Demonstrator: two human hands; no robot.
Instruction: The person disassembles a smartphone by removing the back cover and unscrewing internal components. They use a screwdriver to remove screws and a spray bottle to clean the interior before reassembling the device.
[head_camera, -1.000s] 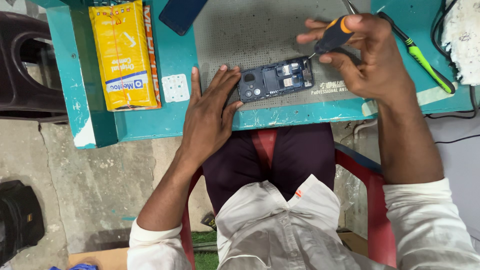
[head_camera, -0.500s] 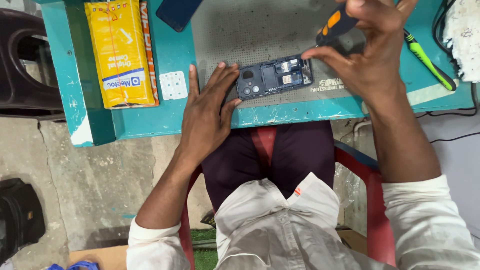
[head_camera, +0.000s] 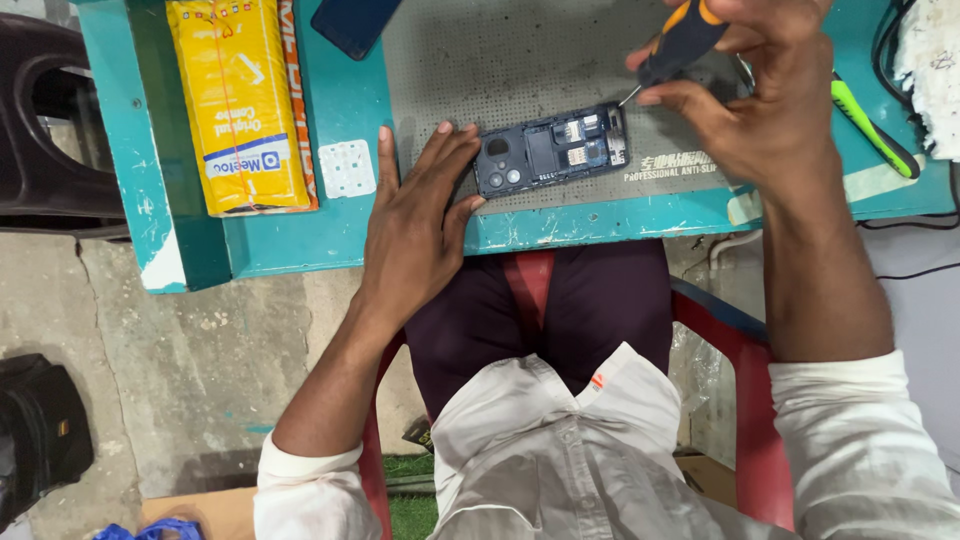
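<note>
Your left hand (head_camera: 415, 225) lies flat, bracing the light, fragile opened dark phone (head_camera: 550, 148); steady its edges. Your right hand (head_camera: 765, 95) grips the orange-and-black screwdriver (head_camera: 675, 42).

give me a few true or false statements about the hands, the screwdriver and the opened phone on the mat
1. The left hand lies flat beside the opened phone, fingertips at its end. True.
2. The right hand holds a green-handled screwdriver. False: the screwdriver it holds has an orange and black handle; the green tool lies on the table.
3. The phone rests on a grey mat. True.
4. The yellow package lies to the right of the phone. False: it lies to its left, on the teal table.
</note>
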